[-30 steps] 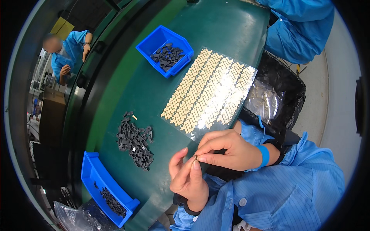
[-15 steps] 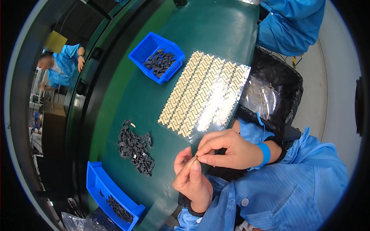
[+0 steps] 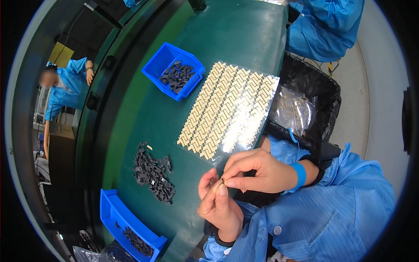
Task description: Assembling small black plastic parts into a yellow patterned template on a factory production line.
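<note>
Both hands, left (image 3: 218, 205) and right (image 3: 257, 171), pinch a tiny part (image 3: 222, 180) together at the counter's (image 3: 227, 39) near edge.

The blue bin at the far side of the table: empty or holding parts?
Holding parts. The blue bin has small dark pieces heaped on its floor, well below the rim.

1. Table (image 3: 227, 39): smooth green top with a dull sheen.
2. Bins (image 3: 158, 66): glossy blue plastic.
3. Sheet (image 3: 227, 109): clear glossy film, catching glare, carrying matt tan pieces.
4. Loose parts (image 3: 152, 172): matt black, plastic by the look.
5. Bag (image 3: 323, 94): shiny, crinkled black plastic.
6. Sleeves (image 3: 323, 214): blue woven cloth, matt, finely striped.
7. Wristband (image 3: 300, 174): smooth blue.
</note>
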Tool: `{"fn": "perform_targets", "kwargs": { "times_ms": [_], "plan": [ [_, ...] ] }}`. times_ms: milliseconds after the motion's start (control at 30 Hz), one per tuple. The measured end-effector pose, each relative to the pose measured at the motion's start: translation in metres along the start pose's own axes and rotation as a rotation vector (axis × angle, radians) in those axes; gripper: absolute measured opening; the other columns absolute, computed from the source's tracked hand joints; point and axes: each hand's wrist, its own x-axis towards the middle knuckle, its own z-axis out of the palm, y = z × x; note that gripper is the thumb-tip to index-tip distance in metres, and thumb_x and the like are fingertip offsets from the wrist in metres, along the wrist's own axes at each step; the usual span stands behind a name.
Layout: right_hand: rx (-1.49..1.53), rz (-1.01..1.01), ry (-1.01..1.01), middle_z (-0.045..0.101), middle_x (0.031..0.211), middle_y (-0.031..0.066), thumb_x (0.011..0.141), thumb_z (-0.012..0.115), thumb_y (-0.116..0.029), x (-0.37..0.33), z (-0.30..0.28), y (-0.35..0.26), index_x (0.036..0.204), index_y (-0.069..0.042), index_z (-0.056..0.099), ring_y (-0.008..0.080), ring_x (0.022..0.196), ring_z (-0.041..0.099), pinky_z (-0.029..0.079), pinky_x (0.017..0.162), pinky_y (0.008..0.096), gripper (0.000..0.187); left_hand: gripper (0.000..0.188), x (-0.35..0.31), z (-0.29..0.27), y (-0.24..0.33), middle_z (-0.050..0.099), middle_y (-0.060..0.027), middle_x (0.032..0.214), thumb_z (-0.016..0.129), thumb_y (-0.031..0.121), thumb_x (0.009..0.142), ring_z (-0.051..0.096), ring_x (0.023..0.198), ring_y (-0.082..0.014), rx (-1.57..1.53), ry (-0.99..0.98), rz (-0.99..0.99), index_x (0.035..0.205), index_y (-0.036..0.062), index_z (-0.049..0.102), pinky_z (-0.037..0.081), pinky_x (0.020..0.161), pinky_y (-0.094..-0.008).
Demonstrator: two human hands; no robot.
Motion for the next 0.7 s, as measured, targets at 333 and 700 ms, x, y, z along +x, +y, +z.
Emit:
{"fn": "perform_targets", "kwargs": {
  "times_ms": [333,700],
  "plan": [
    [0.001,0.041,-0.01,0.059,0.086,0.0076,0.08,0.062,-0.003,-0.002,-0.004,0.001,0.085,0.003,0.062,0.0097,0.07,0.056,0.043,0.061,0.0207,0.008,0.013,-0.002,0.006,-0.001,0.05,-0.0196,0.116,0.058,0.004,0.082,0.051,0.105,-0.0271,0.024,-0.015,0.024,0.088,-0.0056,0.065,0.04,0.092,-0.0377],
    [-1.02,0.027,0.334,0.055,0.067,0.0079,0.072,0.056,-0.008,-0.016,-0.167,-0.026,0.066,0.0,0.056,0.0203,0.059,0.054,0.042,0.055,0.0307,0.01,0.014,0.014,-0.038,0.033,0.055,-0.0079,0.108,0.06,0.014,0.08,0.053,0.097,-0.0202,0.012,0.021,0.028,0.091,0.006,0.061,0.039,0.091,-0.0433]
  ]
}}
